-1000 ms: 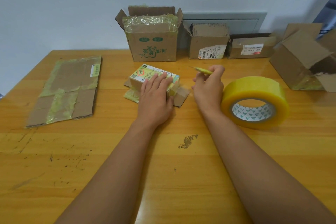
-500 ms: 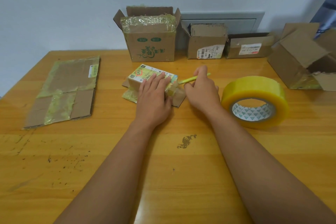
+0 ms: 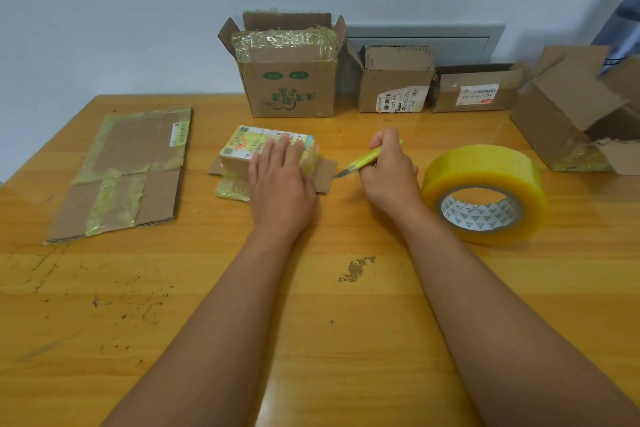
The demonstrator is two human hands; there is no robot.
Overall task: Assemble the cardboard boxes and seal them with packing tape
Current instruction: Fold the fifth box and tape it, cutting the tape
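- Seen from the head camera, a wooden tabletop [image 3: 207,288] carries everything, with a pale wall behind it.
- Near the middle lies a small box [image 3: 242,156] wrapped in yellowish tape, with a printed label on top and loose cardboard flaps spread at its base.
- Flat on that box rests the left hand [image 3: 280,184], fingers straight and together, pressing down on its top and right end.
- Just right of the box, the right hand [image 3: 388,177] is curled round a yellow utility knife [image 3: 367,159]; the blade points left, its tip at the edge of the right flap.
- Beside the right hand lies a big roll of packing tape [image 3: 485,194], on its side with the patterned core facing the camera.
- At far left a flattened cardboard box [image 3: 128,170] lies flat, patched with tape.
- Along the wall stand a tall open box with green print [image 3: 291,90], two smaller boxes with shipping labels [image 3: 394,87] [image 3: 474,90], and at far right an open box [image 3: 568,121] with flaps up.
- A rough worn patch [image 3: 356,269] marks the wood between the forearms.
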